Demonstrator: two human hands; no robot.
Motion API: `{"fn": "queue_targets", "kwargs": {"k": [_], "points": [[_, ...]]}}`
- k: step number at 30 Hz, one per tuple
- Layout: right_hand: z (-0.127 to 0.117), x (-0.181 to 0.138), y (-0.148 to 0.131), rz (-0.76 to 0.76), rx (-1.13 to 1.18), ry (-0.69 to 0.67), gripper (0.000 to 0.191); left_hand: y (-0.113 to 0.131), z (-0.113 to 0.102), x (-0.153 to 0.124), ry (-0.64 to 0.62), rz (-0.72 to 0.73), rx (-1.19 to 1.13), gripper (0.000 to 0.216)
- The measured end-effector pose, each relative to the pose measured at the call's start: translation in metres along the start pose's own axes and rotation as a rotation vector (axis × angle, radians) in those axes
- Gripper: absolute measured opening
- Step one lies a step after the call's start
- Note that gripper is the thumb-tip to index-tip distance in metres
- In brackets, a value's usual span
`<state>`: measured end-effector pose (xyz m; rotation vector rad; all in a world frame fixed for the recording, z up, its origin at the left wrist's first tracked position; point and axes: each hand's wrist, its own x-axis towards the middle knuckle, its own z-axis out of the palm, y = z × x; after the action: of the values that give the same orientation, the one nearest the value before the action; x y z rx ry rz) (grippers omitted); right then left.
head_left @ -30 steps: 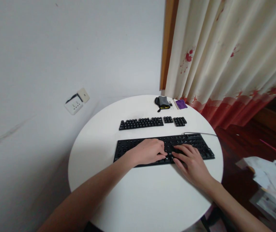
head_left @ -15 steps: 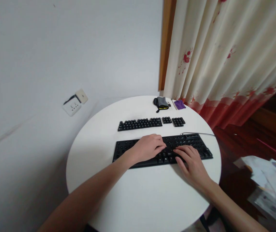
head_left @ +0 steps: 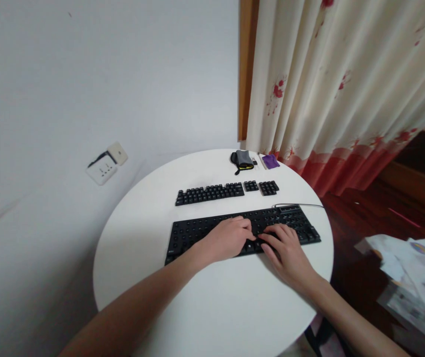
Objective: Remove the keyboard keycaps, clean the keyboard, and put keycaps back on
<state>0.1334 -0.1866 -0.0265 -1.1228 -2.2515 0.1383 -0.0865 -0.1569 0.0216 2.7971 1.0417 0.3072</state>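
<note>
The left hand (head_left: 230,239) curls its fingers over the middle of the keyboard (head_left: 189,234), any grip hidden; just beside, the right hand (head_left: 286,253) rests loosely open. Around the fingers, most sockets look bare, few keys seated; beyond, loose keycaps (head_left: 210,194) form three blocks on the desk (head_left: 130,248).

My round white table (head_left: 205,307) fills the lower middle of the frame — black keyboard (head_left: 262,217) across its centre, keycaps (head_left: 209,194) in three groups above — grey pouch (head_left: 244,158) and purple cloth (head_left: 271,161) toward the upper right.
</note>
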Motion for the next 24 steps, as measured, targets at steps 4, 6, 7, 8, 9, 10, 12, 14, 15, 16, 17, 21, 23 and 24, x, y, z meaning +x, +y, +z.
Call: {"fn": "queue_targets", "kwargs": {"k": [4, 6, 7, 8, 9, 10, 12, 14, 15, 16, 17, 21, 23, 24], "points": [[0.001, -0.003, 0.003, 0.043, 0.066, 0.082, 0.023, 0.002, 0.0, 0.003, 0.074, -0.065, -0.083, 0.036], [0.001, -0.003, 0.006, 0.085, 0.108, 0.152, 0.024, 0.002, 0.0, 0.005, 0.144, -0.128, -0.118, 0.036], [0.0, -0.003, 0.008, 0.106, 0.128, 0.189, 0.024, 0.002, 0.0, 0.007, 0.179, -0.163, -0.128, 0.035], [-0.003, -0.001, 0.011, 0.126, 0.144, 0.223, 0.024, 0.0, 0.0, 0.01, 0.206, -0.196, -0.133, 0.035], [-0.006, 0.002, 0.015, 0.143, 0.156, 0.251, 0.025, -0.001, -0.001, 0.014, 0.227, -0.227, -0.132, 0.034], [-0.011, 0.007, 0.02, 0.158, 0.161, 0.272, 0.025, -0.004, -0.001, 0.018, 0.239, -0.252, -0.125, 0.033], [-0.022, 0.022, 0.034, 0.177, 0.145, 0.289, 0.025, -0.011, 0.0, 0.032, 0.251, -0.29, -0.096, 0.032], [-0.032, 0.043, 0.053, 0.186, 0.075, 0.289, 0.025, -0.02, 0.001, 0.05, 0.243, -0.306, -0.055, 0.031], [-0.035, 0.053, 0.063, 0.185, 0.024, 0.263, 0.026, -0.024, 0.003, 0.061, 0.241, -0.315, -0.032, 0.031], [-0.036, 0.064, 0.074, 0.189, -0.022, 0.23, 0.026, -0.029, 0.004, 0.072, 0.236, -0.325, -0.011, 0.031], [-0.035, 0.074, 0.084, 0.191, -0.055, 0.18, 0.027, -0.033, 0.007, 0.082, 0.229, -0.34, 0.011, 0.031], [-0.023, 0.104, 0.113, 0.201, -0.089, -0.033, 0.024, -0.045, 0.016, 0.117, 0.197, -0.384, 0.103, 0.027], [-0.016, 0.111, 0.12, 0.217, -0.15, -0.091, 0.025, -0.047, 0.021, 0.128, 0.203, -0.386, 0.117, 0.026], [-0.013, 0.114, 0.122, 0.22, -0.188, -0.111, 0.026, -0.047, 0.022, 0.132, 0.206, -0.385, 0.123, 0.026]]}}
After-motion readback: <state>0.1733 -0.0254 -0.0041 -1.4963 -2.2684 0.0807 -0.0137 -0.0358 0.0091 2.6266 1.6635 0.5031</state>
